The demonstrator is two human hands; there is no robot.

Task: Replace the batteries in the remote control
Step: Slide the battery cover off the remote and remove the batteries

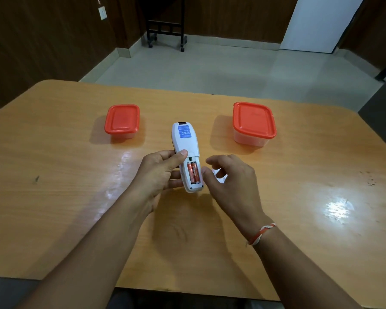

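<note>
A white remote control (186, 141) lies back-up over the middle of the wooden table (54, 152), a blue label near its far end. My left hand (163, 175) grips its near half from the left, thumb on the back. The battery compartment is uncovered, and two orange batteries (194, 172) sit side by side in it. My right hand (230, 179) hovers just right of the compartment with fingers curled and apart. A small white piece (221, 177), possibly the battery cover, shows under its fingers; I cannot tell whether it is held.
Two clear plastic boxes with orange lids stand on the far half of the table: a smaller box (122, 121) at the left, a larger box (253, 122) at the right. A thread bracelet (262, 234) circles my right wrist. Beyond the table are a tiled floor and a wheeled black stand (166, 23).
</note>
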